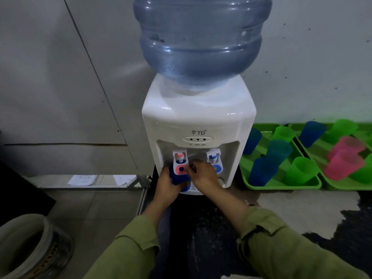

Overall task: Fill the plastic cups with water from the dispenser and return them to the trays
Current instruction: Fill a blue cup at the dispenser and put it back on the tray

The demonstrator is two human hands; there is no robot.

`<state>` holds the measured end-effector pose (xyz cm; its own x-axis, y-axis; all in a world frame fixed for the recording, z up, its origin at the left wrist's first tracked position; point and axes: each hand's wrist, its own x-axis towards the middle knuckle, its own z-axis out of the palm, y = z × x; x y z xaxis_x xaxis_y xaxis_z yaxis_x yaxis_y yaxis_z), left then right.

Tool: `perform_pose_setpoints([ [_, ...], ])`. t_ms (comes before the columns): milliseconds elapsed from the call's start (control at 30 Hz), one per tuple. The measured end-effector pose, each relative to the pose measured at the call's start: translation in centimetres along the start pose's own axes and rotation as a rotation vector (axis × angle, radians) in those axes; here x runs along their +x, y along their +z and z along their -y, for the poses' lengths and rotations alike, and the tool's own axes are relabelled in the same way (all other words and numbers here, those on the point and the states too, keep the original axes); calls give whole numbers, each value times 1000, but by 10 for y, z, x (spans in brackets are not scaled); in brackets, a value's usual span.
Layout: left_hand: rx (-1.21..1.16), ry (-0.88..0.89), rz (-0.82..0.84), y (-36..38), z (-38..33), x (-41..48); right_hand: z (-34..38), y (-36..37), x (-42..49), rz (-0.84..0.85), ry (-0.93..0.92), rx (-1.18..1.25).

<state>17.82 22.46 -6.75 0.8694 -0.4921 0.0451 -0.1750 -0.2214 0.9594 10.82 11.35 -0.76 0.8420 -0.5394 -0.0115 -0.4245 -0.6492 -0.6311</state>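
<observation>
A white water dispenser (pixel 198 121) with a large blue bottle (pixel 201 37) stands in the middle. My left hand (pixel 168 183) grips a blue plastic cup (pixel 182 179) under the red left tap (pixel 180 162). My right hand (pixel 202 175) rests next to that tap, fingers curled at its lever; the blue right tap (pixel 215 160) is free. To the right lie two green trays (pixel 281 185) (pixel 314 153) with several blue, green and pink cups, such as a blue one (pixel 261 171) and a pink one (pixel 342 167).
A grey wall stands behind the dispenser. A pale bucket (pixel 30 248) sits on the floor at the lower left. Papers (pixel 82 180) lie on a low ledge to the left. The dark counter surface (pixel 201 228) under the dispenser looks wet.
</observation>
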Motion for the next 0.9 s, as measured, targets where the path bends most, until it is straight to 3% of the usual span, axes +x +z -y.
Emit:
perform_pose_setpoints([
  [300,-33,25,23,-2,-2,0,8,-12,-17,58,-53,72],
  [567,-39,33,30,-4,-1,-1,35,-39,-31,-17,57,391],
  [633,-28,26,41,-4,-1,-1,39,-48,-32,-36,36,346],
  [733,-17,8,51,-5,0,1,37,-56,-37,-111,-73,161],
  [900,4,-5,48,-5,0,5,36,-73,-44,-409,-461,18],
])
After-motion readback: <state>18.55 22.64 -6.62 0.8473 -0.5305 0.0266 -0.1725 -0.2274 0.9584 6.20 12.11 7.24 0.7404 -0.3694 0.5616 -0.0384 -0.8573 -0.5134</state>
